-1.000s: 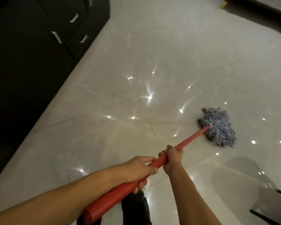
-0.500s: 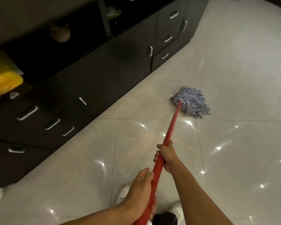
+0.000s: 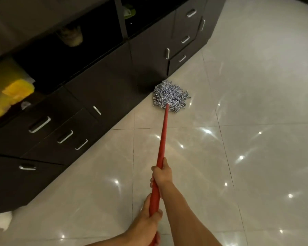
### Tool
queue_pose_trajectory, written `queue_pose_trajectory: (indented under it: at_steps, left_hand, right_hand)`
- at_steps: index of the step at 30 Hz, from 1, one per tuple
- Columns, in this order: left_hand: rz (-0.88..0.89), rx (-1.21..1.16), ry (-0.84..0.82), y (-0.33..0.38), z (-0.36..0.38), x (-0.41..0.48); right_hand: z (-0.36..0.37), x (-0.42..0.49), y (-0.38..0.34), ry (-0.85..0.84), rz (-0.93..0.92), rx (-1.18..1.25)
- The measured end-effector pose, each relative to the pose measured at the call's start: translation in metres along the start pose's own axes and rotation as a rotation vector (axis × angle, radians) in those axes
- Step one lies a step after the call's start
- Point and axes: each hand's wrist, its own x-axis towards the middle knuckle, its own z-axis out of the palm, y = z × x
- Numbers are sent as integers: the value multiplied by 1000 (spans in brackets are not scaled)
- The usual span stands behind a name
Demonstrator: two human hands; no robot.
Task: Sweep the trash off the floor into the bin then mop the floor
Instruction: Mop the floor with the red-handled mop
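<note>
Red mop handle [image 3: 163,135] gripped: left hand [image 3: 146,226] behind right hand [image 3: 161,174].

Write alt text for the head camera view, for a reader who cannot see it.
A person grips a red mop handle with both hands, the right hand farther down it than the left hand. The blue-and-white mop head lies on the glossy pale floor beside the foot of dark cabinets.

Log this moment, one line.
mopping | left hand: grips mop handle | right hand: grips it | mop head: on floor, by cabinet
</note>
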Motion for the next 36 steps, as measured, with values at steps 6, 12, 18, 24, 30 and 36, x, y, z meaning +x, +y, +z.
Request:
queue_pose_trajectory:
  at_steps: [6,12,18,24,30,36]
  left_hand:
    - [-53,-47,-226,3,43,-23]
    - [-53,147,-429,-21,145,-45]
    - [-89,430,-588,-50,235,-54]
    - [-140,678,-722,-78,288,-62]
    - [-44,803,-730,-118,306,-95]
    - [67,692,-573,-99,265,-85]
  right_hand:
    - [-75,-18,26,118,-11,204]
    - [-194,-70,86,240,-1,422]
    - [-295,-107,168,417,28,579]
    - [-353,-145,251,577,121,726]
    - [-360,-193,305,658,182,832]
    - [-335,-182,268,620,96,870]
